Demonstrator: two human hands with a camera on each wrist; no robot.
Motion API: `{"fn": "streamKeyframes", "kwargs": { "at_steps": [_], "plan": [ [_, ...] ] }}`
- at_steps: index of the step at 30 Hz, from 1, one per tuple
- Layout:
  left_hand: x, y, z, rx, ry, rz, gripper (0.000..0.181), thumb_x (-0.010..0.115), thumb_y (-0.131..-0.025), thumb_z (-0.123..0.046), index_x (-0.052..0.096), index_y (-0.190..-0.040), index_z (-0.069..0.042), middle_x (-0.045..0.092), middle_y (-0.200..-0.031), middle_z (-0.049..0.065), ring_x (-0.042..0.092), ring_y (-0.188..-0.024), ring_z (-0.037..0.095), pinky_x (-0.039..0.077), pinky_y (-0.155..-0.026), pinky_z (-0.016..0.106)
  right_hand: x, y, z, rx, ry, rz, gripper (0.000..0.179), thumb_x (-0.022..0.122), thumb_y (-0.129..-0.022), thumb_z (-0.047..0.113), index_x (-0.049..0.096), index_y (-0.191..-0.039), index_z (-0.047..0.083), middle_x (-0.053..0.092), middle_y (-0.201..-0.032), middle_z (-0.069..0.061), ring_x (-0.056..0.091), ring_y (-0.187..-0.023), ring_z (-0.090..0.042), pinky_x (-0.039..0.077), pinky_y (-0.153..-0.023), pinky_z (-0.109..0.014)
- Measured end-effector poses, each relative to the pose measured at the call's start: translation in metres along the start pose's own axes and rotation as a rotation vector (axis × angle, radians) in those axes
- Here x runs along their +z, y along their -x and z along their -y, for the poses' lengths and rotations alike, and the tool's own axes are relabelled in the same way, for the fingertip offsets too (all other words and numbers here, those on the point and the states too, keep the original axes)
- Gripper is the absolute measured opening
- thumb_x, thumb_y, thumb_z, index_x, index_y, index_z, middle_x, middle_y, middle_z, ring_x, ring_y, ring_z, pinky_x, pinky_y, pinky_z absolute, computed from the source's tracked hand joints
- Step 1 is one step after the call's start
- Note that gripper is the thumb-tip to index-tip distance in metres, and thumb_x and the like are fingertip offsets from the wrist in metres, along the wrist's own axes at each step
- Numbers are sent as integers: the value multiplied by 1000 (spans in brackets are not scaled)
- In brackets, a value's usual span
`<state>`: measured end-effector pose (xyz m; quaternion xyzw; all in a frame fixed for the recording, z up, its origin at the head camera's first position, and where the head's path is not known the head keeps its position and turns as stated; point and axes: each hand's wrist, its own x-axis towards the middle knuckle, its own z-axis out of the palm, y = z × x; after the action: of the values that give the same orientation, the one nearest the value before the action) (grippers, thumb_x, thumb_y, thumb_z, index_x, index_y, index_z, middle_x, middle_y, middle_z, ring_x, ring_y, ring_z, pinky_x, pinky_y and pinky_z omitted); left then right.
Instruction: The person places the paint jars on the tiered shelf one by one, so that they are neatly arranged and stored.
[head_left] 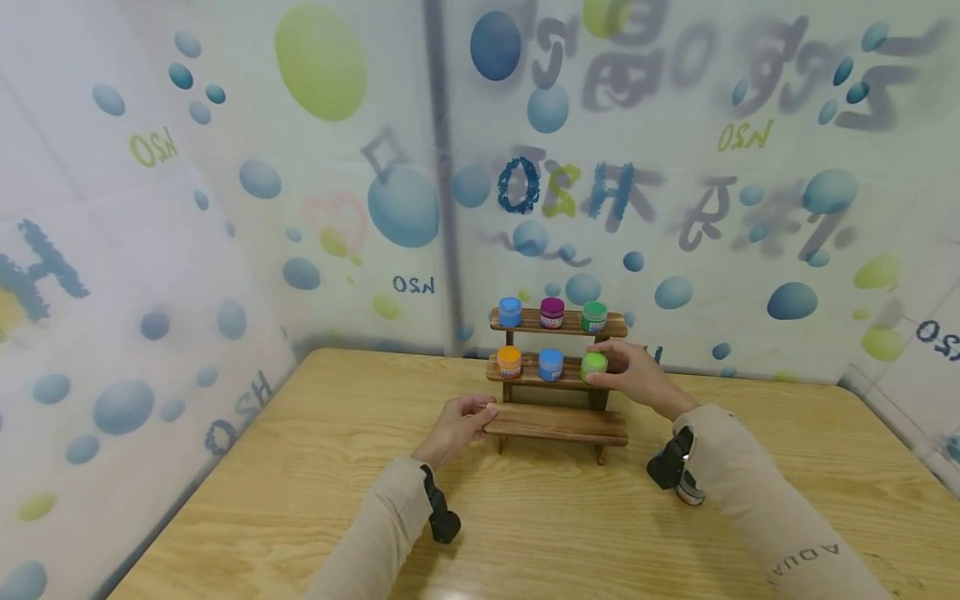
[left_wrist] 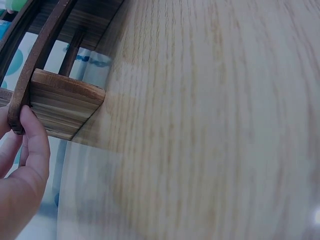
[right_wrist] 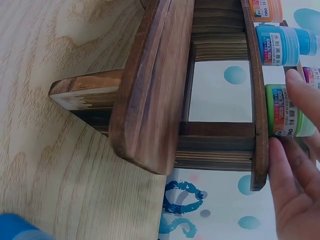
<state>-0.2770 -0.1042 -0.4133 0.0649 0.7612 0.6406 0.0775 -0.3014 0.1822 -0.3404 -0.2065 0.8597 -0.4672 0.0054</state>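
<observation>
In the head view, a stepped stand (head_left: 555,422) of dark, streaky wood sits right of centre on a pale, grained table (head_left: 337,467). Rounded jars fill two flat planks: blue (head_left: 510,313), purple (head_left: 552,314) and green (head_left: 594,317) on top; orange (head_left: 509,363), blue and light green on the middle one. The light green jar (head_left: 594,367) stands at that plank's right end, pinched between the thumb and fingers of the right hand (head_left: 641,379). The left hand (head_left: 457,425), just left of the frame's middle, grips the lowest plank's left end between thumb and fingers. Behind hangs a smooth white wall covering (head_left: 360,158) printed with blue and green ovals.

In the left wrist view, the stand's edges curve across the upper left; the fingertips close narrowly around a plank's end at the left edge.

In the right wrist view, the light green jar, squat and labelled, is at the right edge, upright on its plank, thumb and fingers around it. A smooth blue object (right_wrist: 20,229) is cut off at lower left.
</observation>
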Motion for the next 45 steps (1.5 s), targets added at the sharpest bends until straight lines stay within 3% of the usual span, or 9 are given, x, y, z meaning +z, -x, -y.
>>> {"fn": "streamKeyframes", "kwargs": {
  "at_steps": [11, 22, 28, 34, 45],
  "plan": [
    [-1, -1, 0, -4, 24, 9, 37, 54, -89, -16, 51, -120, 4, 55, -91, 8, 51, -73, 11, 50, -70, 32, 1, 1, 1, -5, 38, -7, 52, 67, -80, 21, 48, -122, -2, 57, -104, -16, 55, -94, -28, 47, -76, -36],
    [3, 23, -28, -4, -9, 10, 34, 50, -91, -9, 48, -120, 9, 54, -92, 11, 50, -74, 12, 48, -75, 39, -2, 7, 1, 18, 55, -21, 55, 68, -79, 26, 48, -122, -1, 54, -109, -17, 53, -99, -31, 44, -82, -43],
    [2, 12, -17, -8, 3, 21, 35, 51, -91, -11, 48, -120, 8, 54, -91, 10, 51, -75, 12, 49, -74, 39, -12, 16, 3, 55, 72, -18, 58, 66, -81, 27, 44, -125, -3, 52, -115, -21, 51, -103, -33, 43, -84, -45],
    [0, -1, 1, -5, 4, 12, 37, 55, -89, -18, 51, -119, 4, 55, -92, 8, 52, -75, 12, 50, -70, 34, -25, 27, 2, 27, 45, -23, 50, 62, -84, 22, 45, -124, -2, 52, -115, -22, 53, -99, -35, 48, -76, -41],
    [-1, -1, 2, -1, -15, -5, 34, 55, -89, -20, 54, -118, -1, 55, -94, 9, 53, -77, 14, 50, -69, 30, -39, 54, -11, 40, 43, 13, 45, 55, -89, 24, 45, -122, -4, 51, -114, -25, 54, -96, -36, 50, -70, -38]
  ]
}}
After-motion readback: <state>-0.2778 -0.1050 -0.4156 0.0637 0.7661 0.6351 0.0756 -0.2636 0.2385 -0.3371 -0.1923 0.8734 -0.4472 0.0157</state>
